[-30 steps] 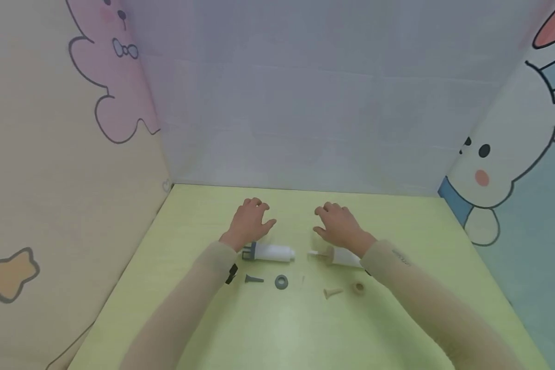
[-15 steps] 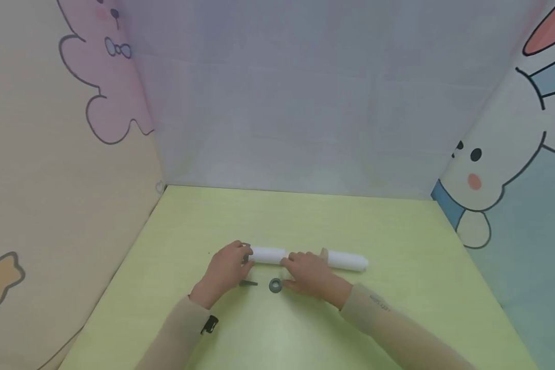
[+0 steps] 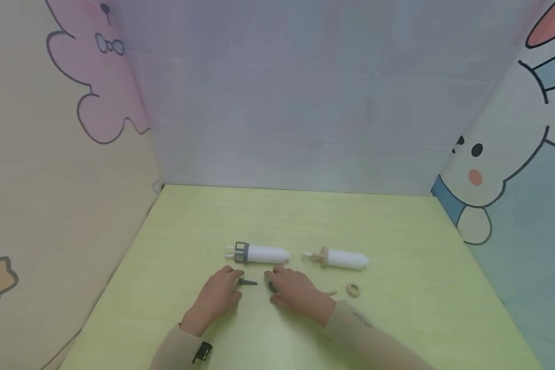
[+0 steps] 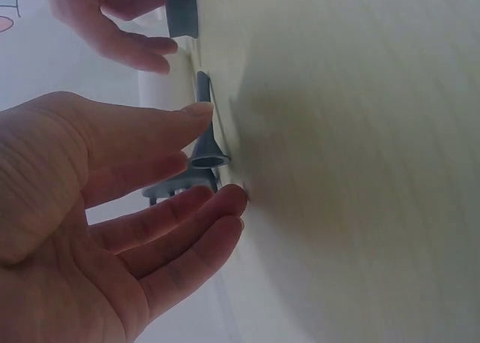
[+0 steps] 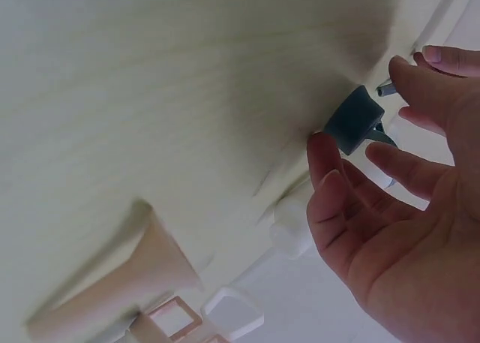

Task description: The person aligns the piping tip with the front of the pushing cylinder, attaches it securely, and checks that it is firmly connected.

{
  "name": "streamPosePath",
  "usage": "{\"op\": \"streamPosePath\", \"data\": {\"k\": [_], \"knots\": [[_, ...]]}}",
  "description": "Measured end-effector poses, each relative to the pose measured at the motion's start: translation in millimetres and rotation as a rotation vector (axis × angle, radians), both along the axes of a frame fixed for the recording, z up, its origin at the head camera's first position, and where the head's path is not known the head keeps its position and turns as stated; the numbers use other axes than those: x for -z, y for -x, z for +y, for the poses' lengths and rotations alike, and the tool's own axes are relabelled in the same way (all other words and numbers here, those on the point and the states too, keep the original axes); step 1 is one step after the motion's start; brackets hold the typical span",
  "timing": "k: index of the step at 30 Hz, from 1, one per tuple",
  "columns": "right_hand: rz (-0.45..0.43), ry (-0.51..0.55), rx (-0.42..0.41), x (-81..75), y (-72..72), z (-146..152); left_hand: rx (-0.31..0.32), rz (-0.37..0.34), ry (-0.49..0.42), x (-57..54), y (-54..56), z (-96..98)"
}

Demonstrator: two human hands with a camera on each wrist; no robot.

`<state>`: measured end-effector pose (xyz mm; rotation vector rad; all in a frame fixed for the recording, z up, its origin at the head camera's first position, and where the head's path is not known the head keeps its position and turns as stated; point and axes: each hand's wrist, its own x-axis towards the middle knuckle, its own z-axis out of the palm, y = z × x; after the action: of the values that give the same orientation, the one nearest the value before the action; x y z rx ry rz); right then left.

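Note:
My left hand (image 3: 217, 293) is beside a small dark grey funnel-ended nozzle (image 3: 248, 282) on the table. In the left wrist view its thumb overlaps the nozzle (image 4: 204, 136). The fingers are spread and loosely bent, and contact is unclear. My right hand (image 3: 298, 293) partly covers a dark grey ring (image 3: 272, 287). From the right wrist, the ring (image 5: 356, 119) shows between the spread thumb and fingers, with a fingertip close to its edge. Just beyond the hands lies a white syringe-like tube (image 3: 265, 254) with a dark grey collar.
To the right, a second white tube (image 3: 347, 259) with a beige collar lies on the yellow-green table (image 3: 305, 216). Nearer me are a beige ring (image 3: 353, 290) and a beige funnel-ended nozzle (image 5: 120, 275), partly hidden by my right hand in the head view.
Both hands have come down from above the far side of the table and drawn toward me, past the white tubes, to the small grey parts. The left tube has shifted slightly.

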<state>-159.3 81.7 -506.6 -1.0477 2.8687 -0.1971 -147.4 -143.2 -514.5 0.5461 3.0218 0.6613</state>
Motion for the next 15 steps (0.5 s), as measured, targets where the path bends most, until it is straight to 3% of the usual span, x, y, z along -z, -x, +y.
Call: {"op": "streamPosePath", "data": {"k": [15], "knots": [[0.0, 0.029, 0.024, 12.1, 2.4, -1, -0.034, -0.012, 0.008, -1.7, -0.5, 6.5]]}}
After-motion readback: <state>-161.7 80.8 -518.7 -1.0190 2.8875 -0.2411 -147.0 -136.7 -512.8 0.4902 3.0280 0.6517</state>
